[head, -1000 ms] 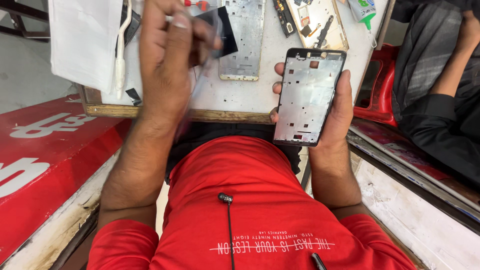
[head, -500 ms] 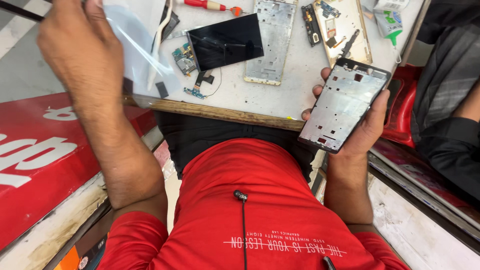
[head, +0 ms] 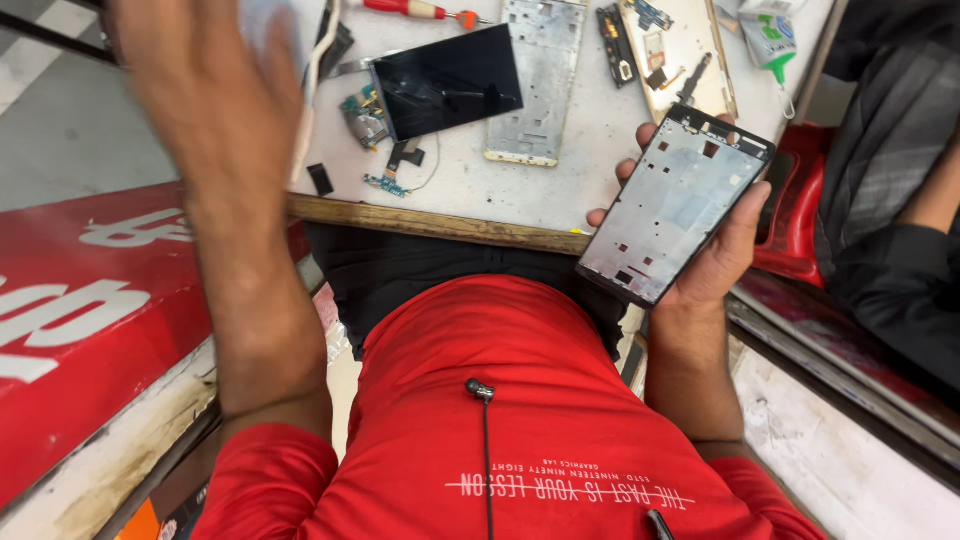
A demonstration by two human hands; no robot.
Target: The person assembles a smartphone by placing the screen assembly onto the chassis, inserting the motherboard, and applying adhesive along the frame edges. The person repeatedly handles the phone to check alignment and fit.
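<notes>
You have two hands in view: your left hand (head: pixel 215 95), raised and blurred, and your right hand (head: pixel 715 255). You have two silver phone frames: one frame in hand (head: pixel 672 205) and one frame on the bench (head: pixel 535 80). Count one black screen panel (head: pixel 447 82), one gold back housing (head: pixel 675 50), one red screwdriver (head: pixel 420 10), one glue tube (head: pixel 770 40) and one earbud (head: pixel 480 390).

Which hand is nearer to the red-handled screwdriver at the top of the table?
Left. The left hand is raised, blurred, just left of the red-handled screwdriver. The right hand holds a silver phone frame, lower right.
</notes>
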